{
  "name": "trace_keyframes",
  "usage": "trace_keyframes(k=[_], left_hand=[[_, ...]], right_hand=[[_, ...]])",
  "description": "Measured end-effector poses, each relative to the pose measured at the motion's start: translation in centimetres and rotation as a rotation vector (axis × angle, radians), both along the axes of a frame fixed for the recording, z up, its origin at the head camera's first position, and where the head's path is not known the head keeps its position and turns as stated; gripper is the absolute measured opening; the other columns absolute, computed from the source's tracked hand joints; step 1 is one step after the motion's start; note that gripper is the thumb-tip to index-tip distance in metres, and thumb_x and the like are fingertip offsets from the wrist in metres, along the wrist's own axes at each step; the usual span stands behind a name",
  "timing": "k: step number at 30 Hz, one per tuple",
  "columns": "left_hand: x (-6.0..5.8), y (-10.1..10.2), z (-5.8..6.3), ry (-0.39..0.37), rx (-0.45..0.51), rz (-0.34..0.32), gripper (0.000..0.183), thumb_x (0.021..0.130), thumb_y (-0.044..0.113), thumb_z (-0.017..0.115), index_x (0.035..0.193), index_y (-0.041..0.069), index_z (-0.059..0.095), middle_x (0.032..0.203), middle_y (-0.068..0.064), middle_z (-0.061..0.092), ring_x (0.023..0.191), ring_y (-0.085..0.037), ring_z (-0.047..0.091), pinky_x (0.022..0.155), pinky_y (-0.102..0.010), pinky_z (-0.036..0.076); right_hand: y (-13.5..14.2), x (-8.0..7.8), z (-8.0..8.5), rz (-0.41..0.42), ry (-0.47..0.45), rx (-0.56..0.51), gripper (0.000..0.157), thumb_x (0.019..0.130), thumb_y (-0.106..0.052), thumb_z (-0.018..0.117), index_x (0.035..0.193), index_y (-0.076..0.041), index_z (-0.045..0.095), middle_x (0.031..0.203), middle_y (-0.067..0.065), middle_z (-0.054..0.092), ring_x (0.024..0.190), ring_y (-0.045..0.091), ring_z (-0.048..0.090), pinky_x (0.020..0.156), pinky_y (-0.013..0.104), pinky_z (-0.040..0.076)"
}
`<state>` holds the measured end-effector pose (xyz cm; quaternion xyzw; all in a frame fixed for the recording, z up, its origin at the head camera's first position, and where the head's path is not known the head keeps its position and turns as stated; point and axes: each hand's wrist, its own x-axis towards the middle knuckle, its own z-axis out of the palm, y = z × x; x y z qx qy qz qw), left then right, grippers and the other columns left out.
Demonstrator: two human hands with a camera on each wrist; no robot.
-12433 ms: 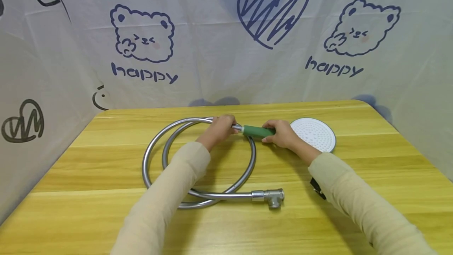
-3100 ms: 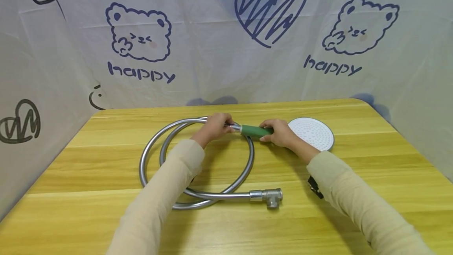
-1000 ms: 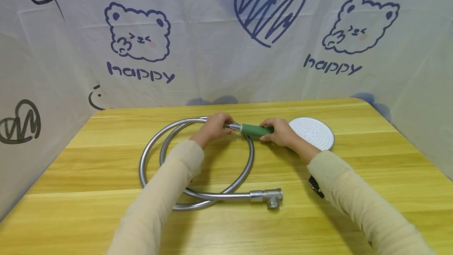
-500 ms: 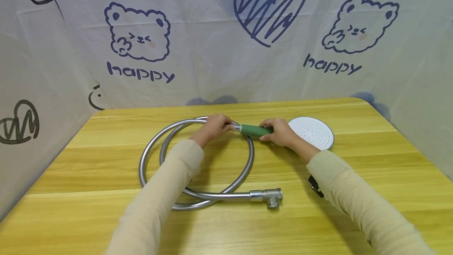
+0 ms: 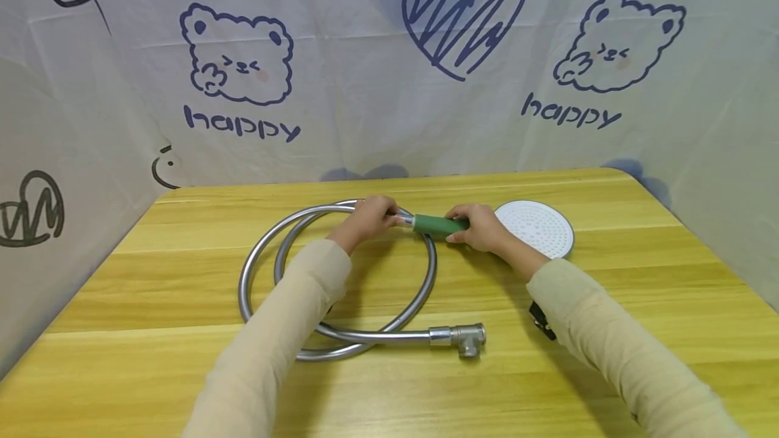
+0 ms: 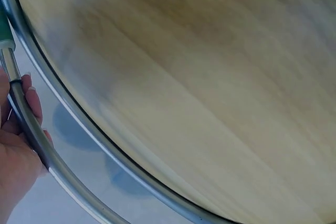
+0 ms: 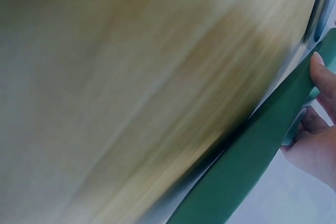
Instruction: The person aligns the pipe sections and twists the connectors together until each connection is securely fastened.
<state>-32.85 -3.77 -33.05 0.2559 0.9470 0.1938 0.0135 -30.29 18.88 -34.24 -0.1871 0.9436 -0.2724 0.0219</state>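
A shower head with a green handle (image 5: 433, 224) and a round white spray face (image 5: 535, 230) lies toward the back right of the table. My right hand (image 5: 483, 227) grips the handle, thumb on one side and fingers on the other in the right wrist view. At the handle's free end, a silver connector (image 6: 10, 64) meets the green grip. My left hand (image 5: 372, 217) holds the grey metal shower hose (image 6: 34, 136) just behind that connector, fingers curled about it. Whether the connector's thread is fully seated cannot be made out.
The hose lies in wide loops (image 5: 246, 282) on the wooden table (image 5: 389, 397). Its other end carries a chrome angle valve (image 5: 470, 340) near the middle front. A white cloth with drawings (image 5: 359, 107) hangs behind the table.
Both hands keep their places on the hose and handle. The left fingers have shifted slightly around the connector, moving closer to the handle than a second ago.
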Motion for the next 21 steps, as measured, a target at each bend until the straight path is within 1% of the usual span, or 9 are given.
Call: trace_keyframes(k=[4, 8, 16, 21], left_hand=[[0.01, 0.06, 0.04, -0.002, 0.010, 0.012, 0.023, 0.088, 0.022, 0.064, 0.100, 0.003, 0.067, 0.099, -0.009, 0.070, 0.094, -0.025, 0.062, 0.086, -0.041, 0.036], [0.14, 0.08, 0.08, 0.007, 0.001, 0.018, 0.024, 0.086, 0.023, 0.065, 0.099, 0.003, 0.065, 0.100, -0.009, 0.069, 0.095, -0.026, 0.061, 0.088, -0.042, 0.036], [0.32, 0.14, 0.09, -0.007, 0.006, 0.023, 0.023, 0.086, 0.022, 0.065, 0.099, 0.004, 0.060, 0.101, -0.009, 0.068, 0.095, -0.024, 0.060, 0.088, -0.043, 0.033], [0.23, 0.16, 0.16, -0.039, 0.000, 0.007, 0.025, 0.089, 0.022, 0.061, 0.107, 0.005, 0.063, 0.105, -0.008, 0.068, 0.098, -0.024, 0.060, 0.091, -0.044, 0.031]], right_hand=[[0.02, -0.02, 0.01, 0.000, 0.005, -0.002, 0.040, 0.082, -0.013, 0.071, 0.117, 0.001, 0.060, 0.114, 0.025, 0.062, 0.101, 0.036, 0.059, 0.086, 0.044, 0.048], [-0.03, -0.10, -0.11, -0.002, 0.013, -0.002, 0.039, 0.081, -0.013, 0.071, 0.116, 0.001, 0.061, 0.113, 0.025, 0.062, 0.101, 0.036, 0.059, 0.086, 0.044, 0.048], [-0.02, -0.10, -0.12, -0.007, 0.009, 0.002, 0.039, 0.081, -0.013, 0.071, 0.117, 0.000, 0.061, 0.114, 0.025, 0.062, 0.102, 0.036, 0.059, 0.085, 0.044, 0.048], [0.09, -0.04, 0.05, -0.004, 0.006, 0.007, 0.040, 0.082, -0.014, 0.070, 0.118, 0.000, 0.060, 0.115, 0.026, 0.061, 0.101, 0.036, 0.059, 0.085, 0.044, 0.048]])
